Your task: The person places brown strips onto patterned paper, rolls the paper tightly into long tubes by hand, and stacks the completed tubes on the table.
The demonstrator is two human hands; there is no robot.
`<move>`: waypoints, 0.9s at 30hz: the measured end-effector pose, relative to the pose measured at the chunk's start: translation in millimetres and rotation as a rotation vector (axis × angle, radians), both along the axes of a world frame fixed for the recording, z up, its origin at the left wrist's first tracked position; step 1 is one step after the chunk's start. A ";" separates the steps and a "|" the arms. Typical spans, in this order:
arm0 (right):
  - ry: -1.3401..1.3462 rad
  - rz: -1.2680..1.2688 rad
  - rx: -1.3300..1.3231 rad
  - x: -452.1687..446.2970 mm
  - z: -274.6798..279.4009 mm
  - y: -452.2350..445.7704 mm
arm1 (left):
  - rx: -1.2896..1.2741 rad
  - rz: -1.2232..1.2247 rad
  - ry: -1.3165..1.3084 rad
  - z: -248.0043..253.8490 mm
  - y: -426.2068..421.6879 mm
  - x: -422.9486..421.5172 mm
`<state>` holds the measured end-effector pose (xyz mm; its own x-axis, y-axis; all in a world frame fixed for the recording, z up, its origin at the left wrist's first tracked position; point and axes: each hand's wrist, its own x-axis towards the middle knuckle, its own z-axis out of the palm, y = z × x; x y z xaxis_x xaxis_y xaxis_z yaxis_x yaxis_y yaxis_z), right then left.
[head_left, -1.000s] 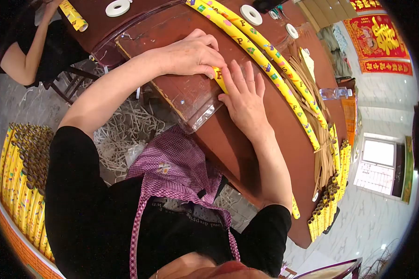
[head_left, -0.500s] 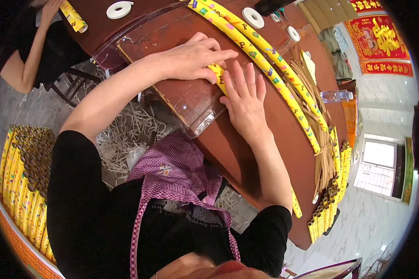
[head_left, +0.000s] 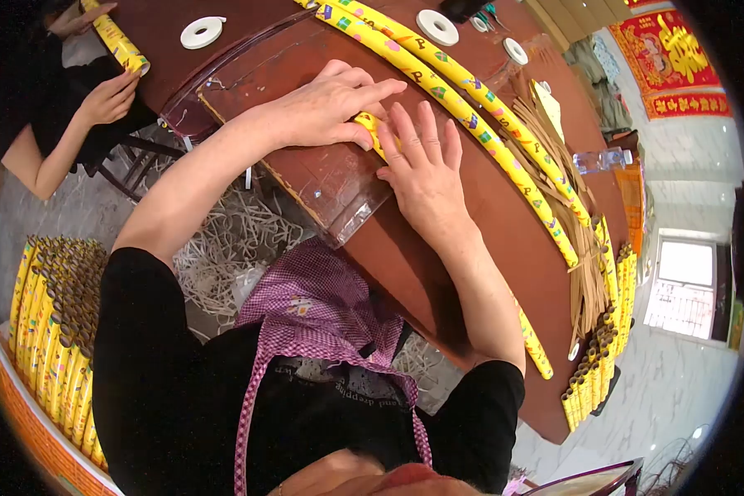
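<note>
A yellow printed paper tube (head_left: pixel 367 124) lies on the brown table under both my hands. My left hand (head_left: pixel 326 107) rests over its upper part, index finger stretched across and thumb at the near side. Flat against it lies my right hand (head_left: pixel 428 174), open with the fingers spread. My right forearm covers the tube's middle, and a lower yellow end (head_left: pixel 536 347) shows past that arm, apparently of the same tube. Beyond my hands, two long yellow tubes (head_left: pixel 471 120) lie side by side, curved by the lens.
Brown paper strips (head_left: pixel 585 285) and stacked yellow tubes (head_left: pixel 595 372) lie at the right. White tape rolls (head_left: pixel 436 27) and a plastic bottle (head_left: pixel 603 160) are on the table. A co-worker's hand (head_left: pixel 110 99) holds a tube. A crate (head_left: pixel 37 450) of tubes stands lower left.
Both my hands have shifted slightly up and left in view, still on the tube. The co-worker's second hand has come into view on their tube. The camera view has moved a little.
</note>
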<state>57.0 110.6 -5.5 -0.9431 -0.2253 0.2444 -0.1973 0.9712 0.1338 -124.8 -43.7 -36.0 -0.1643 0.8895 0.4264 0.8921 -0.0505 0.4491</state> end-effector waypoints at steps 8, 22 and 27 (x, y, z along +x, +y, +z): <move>-0.058 -0.111 -0.348 32.6 20.2 30.5 | 0.043 -0.041 0.064 4.2 -0.7 1.6; -0.198 0.021 -0.146 109.3 29.1 20.7 | 0.032 -0.059 0.157 4.0 0.2 -0.4; -0.006 -0.171 -0.610 161.6 49.7 64.1 | 0.090 -0.032 0.225 5.2 2.3 2.5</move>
